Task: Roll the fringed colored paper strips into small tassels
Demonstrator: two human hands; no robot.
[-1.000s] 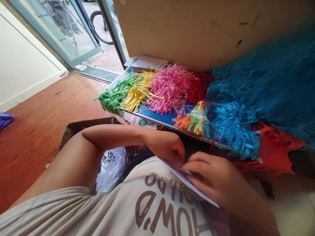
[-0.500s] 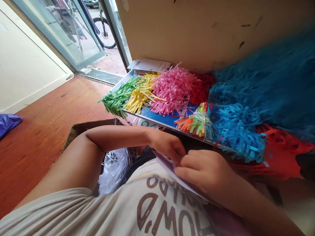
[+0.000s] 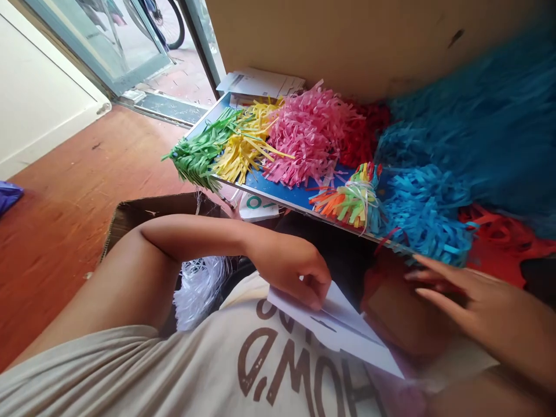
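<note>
My left hand [image 3: 299,271] is closed at the edge of a folded white card [image 3: 343,330], holding it against the front of my shirt. Its fingertips curl down onto the card. My right hand [image 3: 471,304] is off the card, with its fingers stretched apart and nothing visible in them. It hovers by the front edge of the blue table [image 3: 286,196], close to a heap of blue paper strips [image 3: 428,220]. A tied bundle of multicoloured strips [image 3: 358,200] lies on the table to the left of that heap.
Green strips [image 3: 204,145], yellow strips [image 3: 247,142], pink strips [image 3: 310,136] and dark red strips [image 3: 362,136] lie along the table. Red material [image 3: 499,249] is at the right. A cardboard box [image 3: 125,217] and white strands [image 3: 200,289] sit by my left arm. A glass door [image 3: 130,46] stands open.
My right hand has let go of the card and moved right toward the table edge. My left hand keeps the card, which now shows more of its surface. The view has shifted slightly.
</note>
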